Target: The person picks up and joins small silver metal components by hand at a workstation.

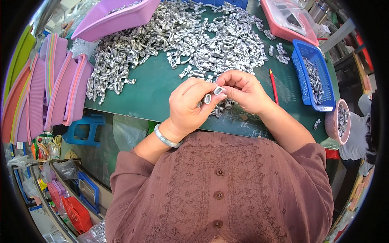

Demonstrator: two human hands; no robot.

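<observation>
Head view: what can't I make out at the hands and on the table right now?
All in the head view:
Oval grey ends: whatever lies behind them is hidden by the left hand and right hand.
Red pen: lower end hidden by the right forearm.
Purple basin: far part cut off by the top edge.
Piled grey pieces: too small and tangled to count.

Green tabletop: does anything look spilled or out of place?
One small grey-white piece lies alone beside the pink bowl, outside it and the blue basket; it looks stray, since most others are heaped together.
</observation>
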